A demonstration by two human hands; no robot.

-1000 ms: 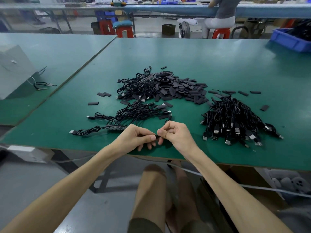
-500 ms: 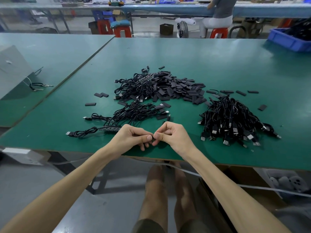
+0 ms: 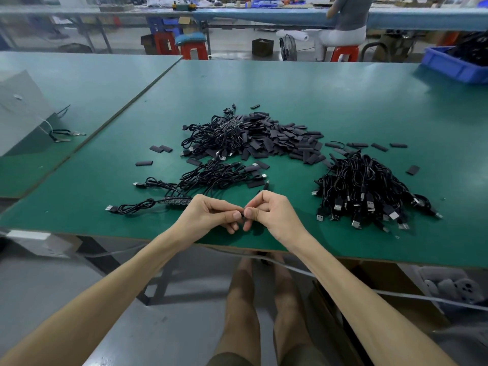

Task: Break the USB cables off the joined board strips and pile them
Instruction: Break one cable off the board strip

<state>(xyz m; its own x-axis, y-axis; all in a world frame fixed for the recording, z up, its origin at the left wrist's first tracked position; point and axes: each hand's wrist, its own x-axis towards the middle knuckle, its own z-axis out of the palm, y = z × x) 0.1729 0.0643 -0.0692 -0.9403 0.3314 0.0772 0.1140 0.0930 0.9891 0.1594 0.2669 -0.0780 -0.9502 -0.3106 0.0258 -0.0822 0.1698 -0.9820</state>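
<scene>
In the head view, a small dark piece (image 3: pixel 241 215), mostly hidden, is pinched by the left hand (image 3: pixel 208 215) and the right hand (image 3: pixel 273 216) together. A board strip (image 3: pixel 174 201) is seen beside the left hand on the green table (image 3: pixel 343 96); the pile of USB cables (image 3: pixel 364 196) lies at the right.

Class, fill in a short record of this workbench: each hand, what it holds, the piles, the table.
Left hand: pinches board strip
Right hand: pinches same strip, thumbs meeting
Cable pile: right of hands
Black pieces: heaped behind, mid-table
Table: green
</scene>
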